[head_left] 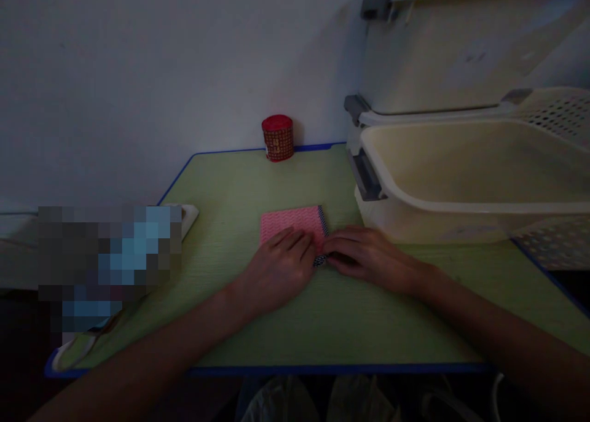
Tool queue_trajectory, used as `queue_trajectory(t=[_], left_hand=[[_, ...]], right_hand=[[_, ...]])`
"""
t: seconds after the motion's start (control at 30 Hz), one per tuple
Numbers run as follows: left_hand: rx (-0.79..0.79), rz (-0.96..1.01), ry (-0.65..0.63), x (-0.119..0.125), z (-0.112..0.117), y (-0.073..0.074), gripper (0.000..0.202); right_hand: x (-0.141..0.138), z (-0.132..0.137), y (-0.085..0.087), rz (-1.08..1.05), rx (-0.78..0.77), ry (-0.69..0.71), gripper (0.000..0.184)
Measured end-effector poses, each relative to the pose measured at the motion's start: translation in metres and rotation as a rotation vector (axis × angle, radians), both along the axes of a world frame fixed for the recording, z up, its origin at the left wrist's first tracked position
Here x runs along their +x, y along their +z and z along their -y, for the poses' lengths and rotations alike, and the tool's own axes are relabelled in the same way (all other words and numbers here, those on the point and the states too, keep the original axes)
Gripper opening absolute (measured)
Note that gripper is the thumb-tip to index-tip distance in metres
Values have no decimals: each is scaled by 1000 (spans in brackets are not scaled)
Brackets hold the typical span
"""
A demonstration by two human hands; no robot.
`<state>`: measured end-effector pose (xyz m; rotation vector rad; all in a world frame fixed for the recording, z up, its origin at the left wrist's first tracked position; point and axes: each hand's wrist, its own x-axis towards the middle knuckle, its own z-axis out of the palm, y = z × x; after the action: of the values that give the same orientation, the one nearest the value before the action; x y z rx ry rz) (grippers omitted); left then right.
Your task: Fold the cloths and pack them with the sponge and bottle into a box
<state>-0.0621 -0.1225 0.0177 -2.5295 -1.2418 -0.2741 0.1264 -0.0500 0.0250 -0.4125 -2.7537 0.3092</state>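
Observation:
A small pink folded cloth point(291, 219) with a dark-and-white patterned edge lies on the green tabletop point(221, 188). My left hand point(286, 262) rests on the cloth's near part, palm down with its fingers laid out over it, hiding some of the surface. At the cloth's right edge, my right hand point(359, 253) has its fingertips drawn together on the patterned border near the corner. Between those fingertips little of the cloth shows.
To the right stands a large cream plastic bin point(391, 219) with grey latches and its lid raised. A red-lidded round tin point(278, 138) sits at the back by the wall. On the left lies a pixelated object point(133, 250) on something white.

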Motion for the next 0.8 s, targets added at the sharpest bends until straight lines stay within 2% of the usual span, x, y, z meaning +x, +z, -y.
queue_trajectory(t=[0.1,0.33,0.47,0.6,0.8], left_hand=[[45,-25,-27,-2,-1,0,23],[70,-1,-38,0,-2,2,22],[59,24,-35,0,-3,2,22],[15,65,-50,0,-3,5,23],[-130,147,-28,1,-2,8,26]], right_hand=[[0,2,0,19,8,-2,12],[-9,8,-6,33,225,-68,18],[-10,9,-9,-25,286,-58,26],[-9,9,-8,-10,242,-71,27],[-8,8,-4,-33,53,-51,22]])
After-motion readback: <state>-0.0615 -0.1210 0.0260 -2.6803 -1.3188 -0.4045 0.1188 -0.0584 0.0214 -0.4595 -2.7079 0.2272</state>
